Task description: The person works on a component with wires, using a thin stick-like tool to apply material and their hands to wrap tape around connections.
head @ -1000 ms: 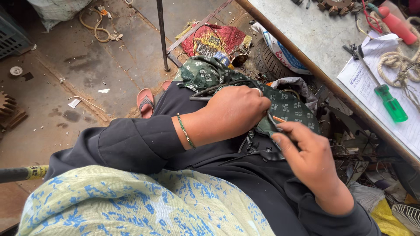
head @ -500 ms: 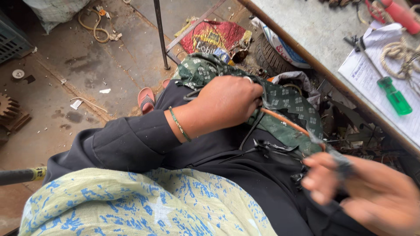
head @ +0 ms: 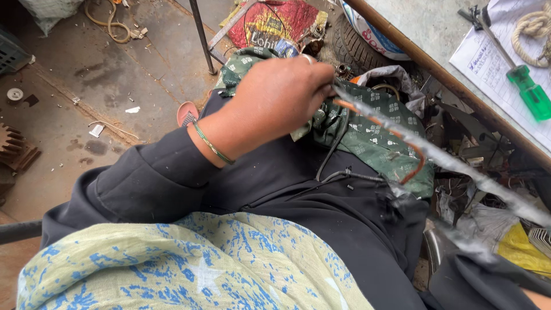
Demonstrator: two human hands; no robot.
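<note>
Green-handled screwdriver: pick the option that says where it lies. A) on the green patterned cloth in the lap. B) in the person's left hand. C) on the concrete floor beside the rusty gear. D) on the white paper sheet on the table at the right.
D: the green-handled screwdriver lies on the white paper sheet on the grey table, apart from the left hand, which grips a thin strip over the lap.
</note>
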